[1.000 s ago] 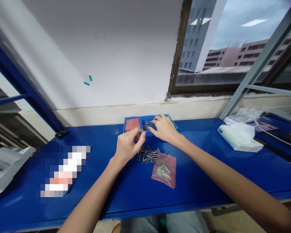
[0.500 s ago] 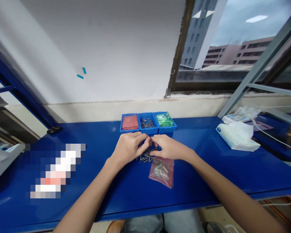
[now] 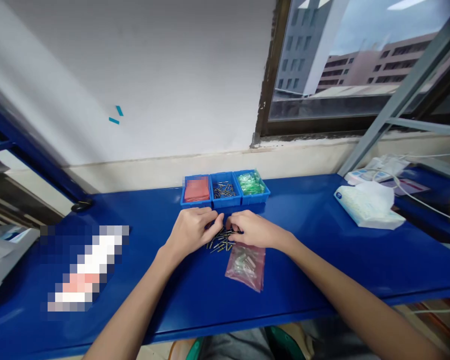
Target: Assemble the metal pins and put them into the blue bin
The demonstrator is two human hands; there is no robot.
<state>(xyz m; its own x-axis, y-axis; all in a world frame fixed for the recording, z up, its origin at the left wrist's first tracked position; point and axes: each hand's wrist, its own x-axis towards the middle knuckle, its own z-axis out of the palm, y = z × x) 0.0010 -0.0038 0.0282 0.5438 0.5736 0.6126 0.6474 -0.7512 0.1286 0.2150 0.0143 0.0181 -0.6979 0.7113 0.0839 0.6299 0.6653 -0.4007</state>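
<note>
head view: got left hand point(image 3: 193, 227) and right hand point(image 3: 257, 230) over loose pins point(image 3: 220, 244) on desk point(image 3: 195, 300), both curled inward; can't tell if pinching a pin. see pink bag point(image 3: 245, 268) just on near side of pile, already loaded. judge as partway: left, pins on desk, more in middle bin point(image 3: 227, 202), red stack point(image 3: 197, 190) in left bin point(image 3: 196, 204), green packets point(image 3: 250, 183) in right bin point(image 3: 255, 199).

Operator's body: bare arms point(image 3: 144, 295), grey trousers point(image 3: 232, 346).
Left hand point(image 3: 193, 229) and right hand point(image 3: 257, 230) bare; slim forearms point(image 3: 322, 274) uncovered wherever visible over the table point(image 3: 195, 305). Trousers show below its near edge, mid-grey, cloth texture too blurred to tell.
</note>
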